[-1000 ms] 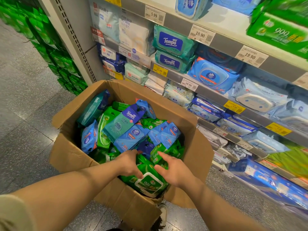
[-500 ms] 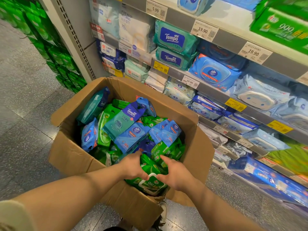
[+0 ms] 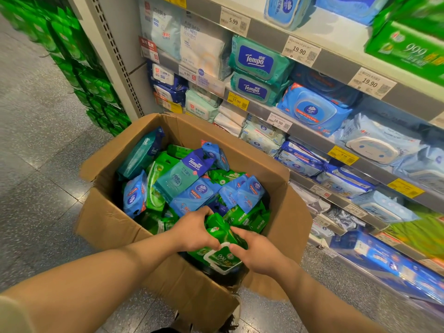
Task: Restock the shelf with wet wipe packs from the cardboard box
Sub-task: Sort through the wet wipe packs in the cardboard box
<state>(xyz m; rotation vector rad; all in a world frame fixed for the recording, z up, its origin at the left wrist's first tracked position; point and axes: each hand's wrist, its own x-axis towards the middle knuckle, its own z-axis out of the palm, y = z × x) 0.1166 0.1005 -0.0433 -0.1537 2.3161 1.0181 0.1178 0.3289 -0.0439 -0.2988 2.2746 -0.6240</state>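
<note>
An open cardboard box (image 3: 108, 224) stands on the floor, full of several green, blue and teal wet wipe packs. At its near corner lies a green wet wipe pack (image 3: 222, 257) with a white lid. My left hand (image 3: 194, 230) grips its left side and my right hand (image 3: 258, 252) grips its right side. A teal Tempo pack (image 3: 185, 175) lies on top of the pile behind. To the right rise the shelves (image 3: 334, 66) stocked with wipe packs and price tags.
Green packages (image 3: 79, 58) are stacked against the shelf end at the upper left. Grey speckled floor (image 3: 36, 140) spreads to the left of the box. A shoe tip (image 3: 236, 311) shows under the box's near corner.
Both hands have closed in on the green pack and raised it slightly at the box's near corner. The view has shifted a little toward the box.
</note>
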